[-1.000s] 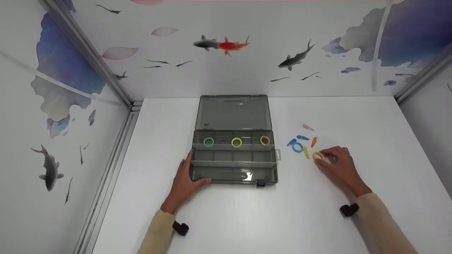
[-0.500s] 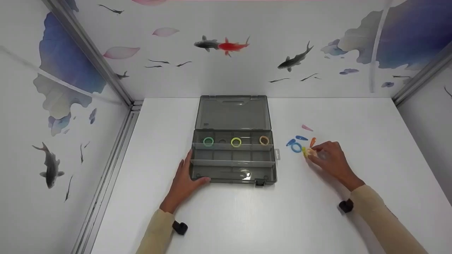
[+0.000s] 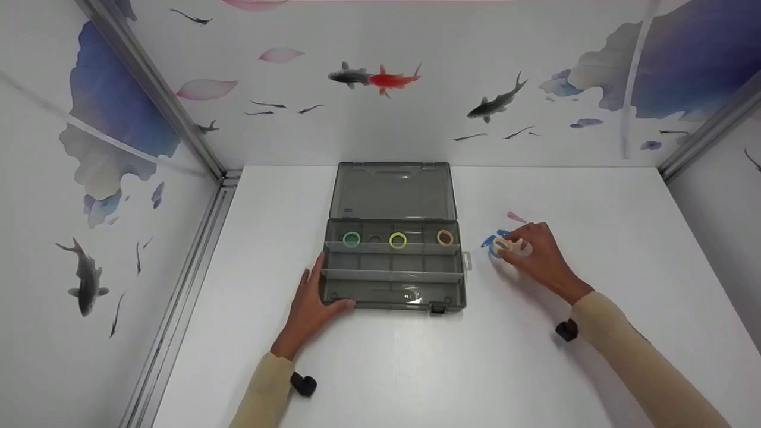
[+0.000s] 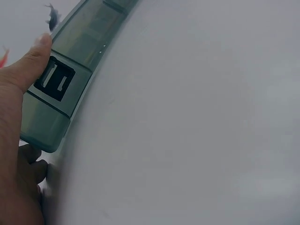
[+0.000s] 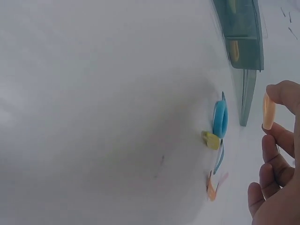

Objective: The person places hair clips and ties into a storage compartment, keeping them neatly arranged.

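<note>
My left hand [image 3: 312,312] grips the near left corner of a smoky grey compartment box [image 3: 368,289], thumb on its front wall and fingers along its left side. A green hair tie [image 3: 345,241], a yellow hair tie [image 3: 391,241] and an orange hair tie [image 3: 439,238] lie in separate compartments of its back row. My right hand [image 3: 544,261] pinches a pale orange hair tie [image 5: 268,111] between thumb and index finger, right of the box. Beyond the hand in the right wrist view lie a blue hair tie [image 5: 220,119], a yellow hair clip [image 5: 211,140] and an orange hair clip [image 5: 211,188].
The box's lid [image 3: 393,190] lies back toward the rear wall [image 3: 404,131]. A pink hair clip [image 3: 515,216] rests at the back of the loose pile, near blue hair clips [image 3: 487,242]. A clear latch tab [image 3: 468,260] sticks out from the box's right side.
My right hand has moved left and slightly away from me with the pale orange hair tie, now over the loose pile. The left hand stays at the box corner.
</note>
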Demonstrator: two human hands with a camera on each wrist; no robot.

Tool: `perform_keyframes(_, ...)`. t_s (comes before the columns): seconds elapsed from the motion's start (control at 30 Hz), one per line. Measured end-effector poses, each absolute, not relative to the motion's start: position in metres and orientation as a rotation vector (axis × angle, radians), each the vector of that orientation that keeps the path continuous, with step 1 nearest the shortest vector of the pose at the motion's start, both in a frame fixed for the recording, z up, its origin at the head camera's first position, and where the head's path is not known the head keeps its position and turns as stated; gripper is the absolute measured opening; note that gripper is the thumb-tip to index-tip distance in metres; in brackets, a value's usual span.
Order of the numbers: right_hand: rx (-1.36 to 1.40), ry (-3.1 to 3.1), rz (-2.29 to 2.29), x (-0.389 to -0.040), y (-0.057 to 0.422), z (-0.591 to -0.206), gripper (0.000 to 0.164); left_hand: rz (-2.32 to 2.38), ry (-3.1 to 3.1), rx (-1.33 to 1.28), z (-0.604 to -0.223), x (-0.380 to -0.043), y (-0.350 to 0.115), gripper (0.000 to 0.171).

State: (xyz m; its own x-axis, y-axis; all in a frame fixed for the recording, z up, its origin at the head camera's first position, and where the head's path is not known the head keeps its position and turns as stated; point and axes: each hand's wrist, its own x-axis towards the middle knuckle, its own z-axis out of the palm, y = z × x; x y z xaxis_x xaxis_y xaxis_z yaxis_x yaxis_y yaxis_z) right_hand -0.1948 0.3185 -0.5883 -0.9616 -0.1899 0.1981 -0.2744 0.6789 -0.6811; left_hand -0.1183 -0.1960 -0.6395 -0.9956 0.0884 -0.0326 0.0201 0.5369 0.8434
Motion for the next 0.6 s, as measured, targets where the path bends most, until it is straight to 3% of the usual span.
perform_keyframes(0.23,0.481,-2.766,1.125,-0.209,0.301,-0.580,0.026,1.438,2.707,0.139,-0.641,-0.118,-0.197,0.134)
perform_keyframes(0.6,0.687,-2.694,1.064,-0.223,0.276,-0.573,0.026,1.396,2.739,0.093,-0.641,-0.118,-0.195,0.131)
